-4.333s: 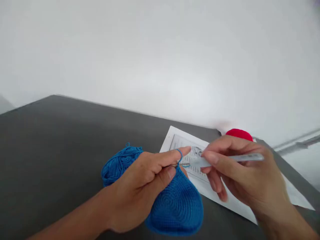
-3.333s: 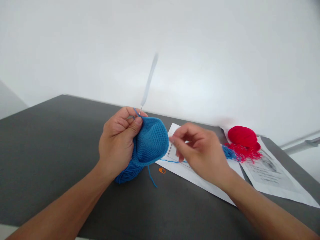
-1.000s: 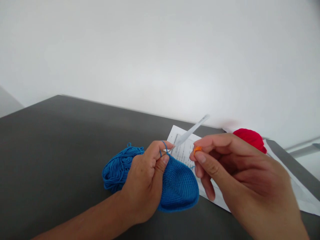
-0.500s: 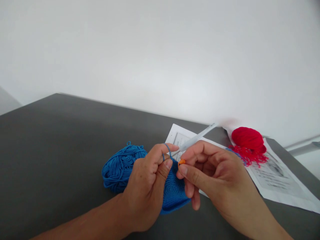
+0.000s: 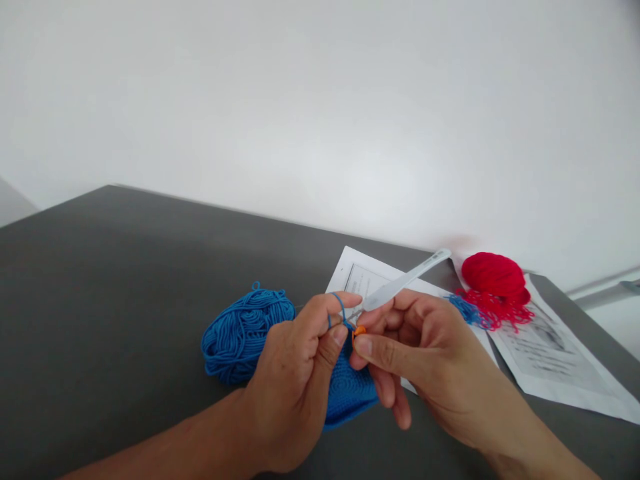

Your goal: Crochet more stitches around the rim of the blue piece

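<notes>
My left hand (image 5: 295, 373) pinches the upper edge of a blue crochet piece (image 5: 345, 387) between thumb and fingers, with a strand of blue yarn looped over its index finger. Thumb and index finger of my right hand (image 5: 405, 347) close on a small orange stitch marker (image 5: 359, 331) at that same edge. A crochet hook (image 5: 407, 279) with a pale grey handle slants up to the right, above my right fingers; its tip is hidden near the stitches. Part of the crochet piece is covered by both hands.
A skein of blue yarn (image 5: 247, 333) lies left of my hands on the dark table (image 5: 125, 287). Printed sheets (image 5: 565, 370) lie behind and to the right, bearing a red yarn ball (image 5: 495, 275) and loose blue yarn strands (image 5: 467, 310). A white wall (image 5: 300, 120) stands behind.
The orange stitch marker and my right fingers have moved slightly left and down, closer to my left thumb. The hook's handle has shifted to the right.
</notes>
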The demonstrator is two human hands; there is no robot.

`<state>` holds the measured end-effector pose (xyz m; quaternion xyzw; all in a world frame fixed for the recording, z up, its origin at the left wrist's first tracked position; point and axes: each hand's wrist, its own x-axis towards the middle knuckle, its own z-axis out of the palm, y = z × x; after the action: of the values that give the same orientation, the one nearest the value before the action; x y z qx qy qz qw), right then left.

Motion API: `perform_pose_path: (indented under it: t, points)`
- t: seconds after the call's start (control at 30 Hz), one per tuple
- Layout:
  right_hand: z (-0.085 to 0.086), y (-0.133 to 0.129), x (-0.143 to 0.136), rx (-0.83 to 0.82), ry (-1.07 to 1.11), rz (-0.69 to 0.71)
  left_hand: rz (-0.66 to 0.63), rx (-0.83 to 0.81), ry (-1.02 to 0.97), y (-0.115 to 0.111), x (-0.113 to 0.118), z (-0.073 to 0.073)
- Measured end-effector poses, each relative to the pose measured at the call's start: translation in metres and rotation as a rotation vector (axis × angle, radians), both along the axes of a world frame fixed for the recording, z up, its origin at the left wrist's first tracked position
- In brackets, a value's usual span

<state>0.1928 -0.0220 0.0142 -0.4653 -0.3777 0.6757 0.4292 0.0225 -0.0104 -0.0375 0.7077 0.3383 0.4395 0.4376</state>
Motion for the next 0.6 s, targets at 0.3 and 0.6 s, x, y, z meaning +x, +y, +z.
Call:
perform_pose_path:
  t: [0.3, 0.6]
  points:
    - [0.0032, 0.0032, 0.0026, 0.007, -0.093, 0.085, -0.074, 0.131, 0.030, 0.0013, 0.0007, 0.0036]
    - [0.0058, 0.0022, 0.0040, -0.003, -0.154, 0.129, -0.104, 0.167, 0.029, 0.0030, 0.0006, 0.0026]
